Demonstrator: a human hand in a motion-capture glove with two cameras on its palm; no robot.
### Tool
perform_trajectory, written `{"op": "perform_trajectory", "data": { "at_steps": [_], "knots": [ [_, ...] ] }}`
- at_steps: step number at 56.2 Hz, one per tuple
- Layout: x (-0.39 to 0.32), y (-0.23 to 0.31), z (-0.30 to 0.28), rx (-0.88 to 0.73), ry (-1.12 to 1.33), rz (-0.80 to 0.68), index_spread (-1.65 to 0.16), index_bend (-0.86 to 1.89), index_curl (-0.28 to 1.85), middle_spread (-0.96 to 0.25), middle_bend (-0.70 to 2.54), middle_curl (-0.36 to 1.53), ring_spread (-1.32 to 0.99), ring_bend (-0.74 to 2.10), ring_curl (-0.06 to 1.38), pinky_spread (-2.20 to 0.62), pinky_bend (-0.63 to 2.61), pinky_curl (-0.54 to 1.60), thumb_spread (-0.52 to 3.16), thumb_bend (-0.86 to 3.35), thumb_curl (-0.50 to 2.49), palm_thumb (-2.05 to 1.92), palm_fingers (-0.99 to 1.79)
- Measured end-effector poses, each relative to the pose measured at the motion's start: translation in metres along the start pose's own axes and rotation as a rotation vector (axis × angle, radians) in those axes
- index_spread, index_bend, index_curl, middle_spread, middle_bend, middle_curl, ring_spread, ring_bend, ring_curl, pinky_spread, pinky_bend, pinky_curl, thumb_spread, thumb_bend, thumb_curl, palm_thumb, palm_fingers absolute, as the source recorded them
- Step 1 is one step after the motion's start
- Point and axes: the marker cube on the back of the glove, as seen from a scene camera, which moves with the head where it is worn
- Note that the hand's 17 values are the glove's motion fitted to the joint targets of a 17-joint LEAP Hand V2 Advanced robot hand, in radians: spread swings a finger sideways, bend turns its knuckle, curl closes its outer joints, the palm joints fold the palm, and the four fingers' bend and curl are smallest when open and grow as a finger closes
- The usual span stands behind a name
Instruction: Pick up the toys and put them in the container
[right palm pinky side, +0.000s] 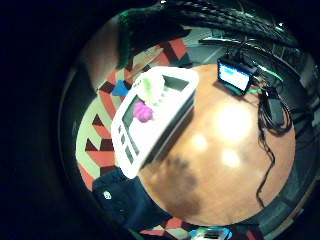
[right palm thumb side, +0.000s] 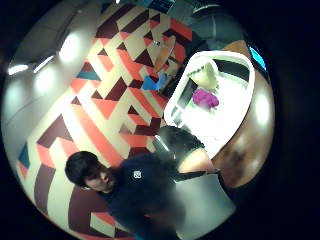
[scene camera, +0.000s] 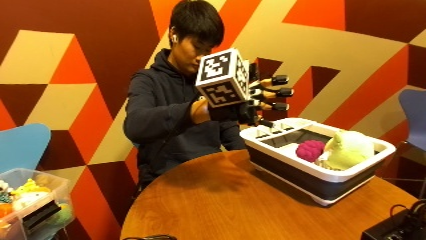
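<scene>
Two toys (scene camera: 331, 149) lie in the container (scene camera: 301, 175).

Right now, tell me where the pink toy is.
In the outside view, the pink toy lies inside the white container on the round table, right beside the pale green toy.

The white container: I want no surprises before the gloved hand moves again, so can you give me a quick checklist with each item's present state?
1. Gloved right hand holds nothing, fingers straight: ok.
2. White container stands on the round table: ok.
3. Magenta toy inside the container: ok.
4. Pale green toy inside the container: ok.
5. No toys left on the table: ok.
6. Container well clear of the table edge: not ok; it sits at the edge.
</scene>
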Motion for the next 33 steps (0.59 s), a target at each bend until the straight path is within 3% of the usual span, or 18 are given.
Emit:
{"op": "perform_trajectory", "data": {
  "at_steps": [16, 33],
  "knots": [
    [0.035, 0.098, 0.013, 0.023, 0.094, 0.033, -0.25, 0.14, 0.26, 0.02, 0.15, 0.28, 0.02, 0.13, 0.21, 0.08, 0.71, 0.35, 1.18, -0.01, 0.38, 0.14, -0.22],
    [0.069, 0.167, 0.039, 0.054, 0.168, 0.091, -0.25, 0.16, 0.28, 0.02, 0.15, 0.27, 0.01, 0.15, 0.18, 0.08, 0.68, 0.35, 1.21, -0.01, 0.35, 0.15, -0.17]
  ]
}}
